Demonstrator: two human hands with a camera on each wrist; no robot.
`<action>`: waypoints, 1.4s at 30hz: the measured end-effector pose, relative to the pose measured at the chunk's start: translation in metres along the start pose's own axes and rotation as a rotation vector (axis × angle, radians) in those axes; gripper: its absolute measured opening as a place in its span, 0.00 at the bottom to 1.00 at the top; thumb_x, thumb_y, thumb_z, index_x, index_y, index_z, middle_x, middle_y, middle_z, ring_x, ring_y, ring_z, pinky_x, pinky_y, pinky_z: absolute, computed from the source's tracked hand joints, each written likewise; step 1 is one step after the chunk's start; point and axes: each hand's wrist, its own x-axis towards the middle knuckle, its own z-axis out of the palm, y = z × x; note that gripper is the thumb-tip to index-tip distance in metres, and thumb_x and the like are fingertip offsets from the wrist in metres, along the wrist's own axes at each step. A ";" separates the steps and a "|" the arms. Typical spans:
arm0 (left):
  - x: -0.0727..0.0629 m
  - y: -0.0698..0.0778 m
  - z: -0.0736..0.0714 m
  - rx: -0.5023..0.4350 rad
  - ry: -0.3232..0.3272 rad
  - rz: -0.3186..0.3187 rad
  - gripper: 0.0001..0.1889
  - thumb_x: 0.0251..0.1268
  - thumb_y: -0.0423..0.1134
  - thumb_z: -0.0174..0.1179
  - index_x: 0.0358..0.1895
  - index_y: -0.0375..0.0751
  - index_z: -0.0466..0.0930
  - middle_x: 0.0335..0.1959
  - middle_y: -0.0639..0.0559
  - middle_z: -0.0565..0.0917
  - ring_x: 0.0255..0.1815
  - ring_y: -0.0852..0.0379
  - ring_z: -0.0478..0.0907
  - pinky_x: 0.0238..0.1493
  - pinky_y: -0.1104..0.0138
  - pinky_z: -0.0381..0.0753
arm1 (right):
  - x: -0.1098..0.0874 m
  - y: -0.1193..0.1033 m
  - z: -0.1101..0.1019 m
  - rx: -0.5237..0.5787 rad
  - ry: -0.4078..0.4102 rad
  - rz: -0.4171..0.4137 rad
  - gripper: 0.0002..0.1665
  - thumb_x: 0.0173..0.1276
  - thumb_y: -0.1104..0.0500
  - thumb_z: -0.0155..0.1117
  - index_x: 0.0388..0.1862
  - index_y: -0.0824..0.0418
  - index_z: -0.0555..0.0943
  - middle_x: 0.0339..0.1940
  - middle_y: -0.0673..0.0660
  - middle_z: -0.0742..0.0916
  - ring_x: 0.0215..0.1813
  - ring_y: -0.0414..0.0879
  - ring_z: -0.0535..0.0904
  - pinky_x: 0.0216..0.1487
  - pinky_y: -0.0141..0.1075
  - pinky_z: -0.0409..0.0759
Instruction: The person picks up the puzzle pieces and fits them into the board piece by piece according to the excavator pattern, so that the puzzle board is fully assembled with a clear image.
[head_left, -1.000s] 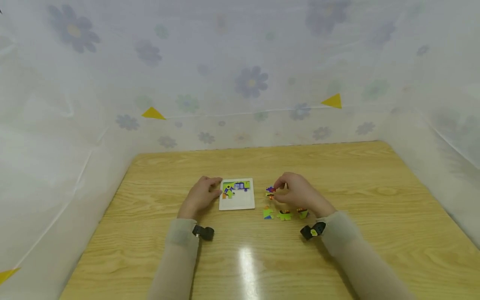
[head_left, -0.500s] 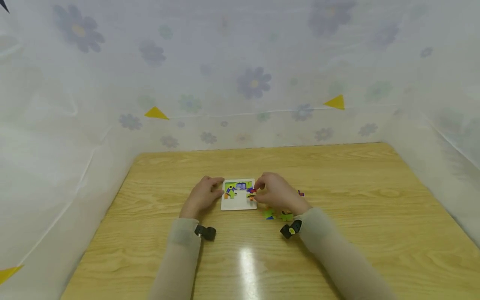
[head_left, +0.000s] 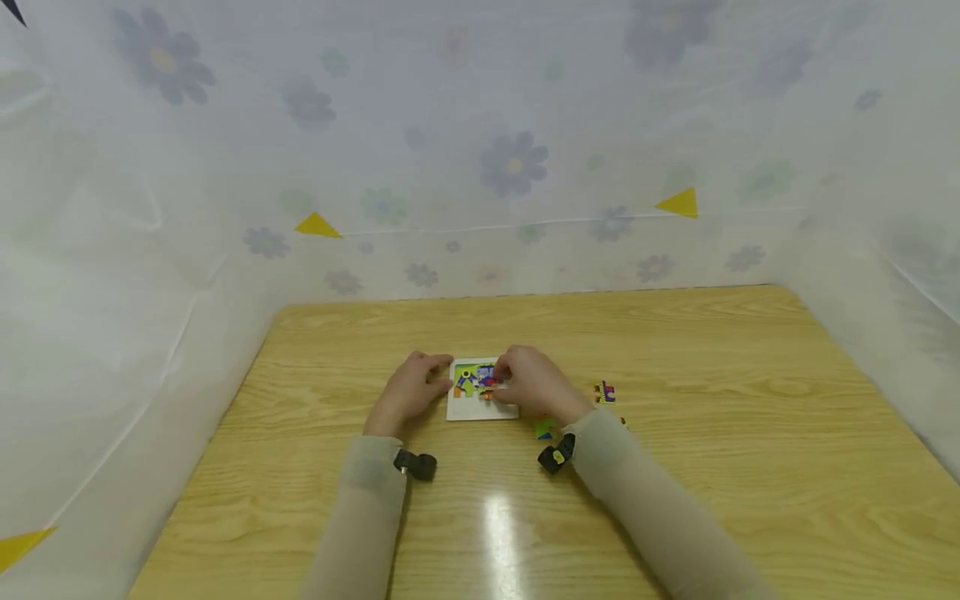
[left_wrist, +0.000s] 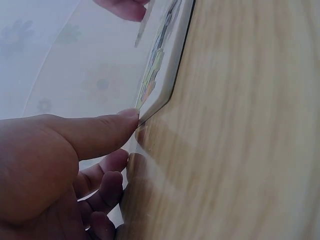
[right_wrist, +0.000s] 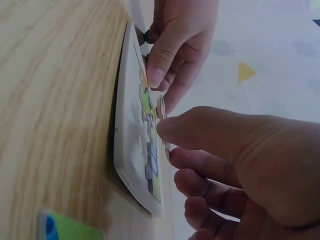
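A white puzzle board [head_left: 468, 412] lies on the table, with several colourful jigsaw pieces [head_left: 465, 381] set along its upper and left parts. My left hand [head_left: 405, 392] touches the board's left edge with thumb and index finger spread apart. In the left wrist view its thumb [left_wrist: 102, 132] reaches the board's corner. Above the board, my right hand [head_left: 536, 385] pinches a red, purple and yellow puzzle piece [head_left: 487, 393] between thumb and fingers. The right wrist view shows this puzzle piece [right_wrist: 162, 108] edge-on, raised off the board.
Loose pieces lie right of the board: a red and purple one [head_left: 605, 392] and a green and blue one [head_left: 544, 428]. Another, mostly hidden behind the right wrist, shows only a bit. A flowered white sheet [head_left: 450, 167] encloses the wooden table [head_left: 337, 342].
My right hand has carried the pinched piece leftward from the loose pieces to over the board. The left hand stays at the board's left edge.
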 end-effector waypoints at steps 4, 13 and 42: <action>0.001 0.000 0.001 -0.003 -0.003 -0.004 0.24 0.71 0.44 0.61 0.69 0.51 0.73 0.55 0.44 0.74 0.52 0.47 0.74 0.57 0.51 0.73 | 0.002 -0.002 0.004 0.013 -0.004 0.013 0.14 0.61 0.55 0.76 0.42 0.60 0.86 0.38 0.50 0.81 0.41 0.44 0.77 0.49 0.41 0.77; -0.001 0.000 0.002 -0.001 -0.008 -0.001 0.25 0.71 0.45 0.61 0.70 0.51 0.73 0.56 0.44 0.73 0.53 0.48 0.74 0.58 0.52 0.72 | 0.003 -0.002 0.014 0.002 0.014 0.032 0.13 0.60 0.54 0.76 0.41 0.58 0.87 0.38 0.49 0.81 0.40 0.43 0.76 0.47 0.39 0.78; -0.009 0.004 -0.005 -0.010 -0.016 0.000 0.24 0.72 0.43 0.60 0.70 0.50 0.73 0.57 0.43 0.73 0.51 0.48 0.74 0.55 0.52 0.73 | 0.006 -0.005 0.024 -0.026 0.053 -0.073 0.10 0.60 0.57 0.74 0.41 0.57 0.89 0.35 0.49 0.81 0.35 0.43 0.74 0.40 0.38 0.74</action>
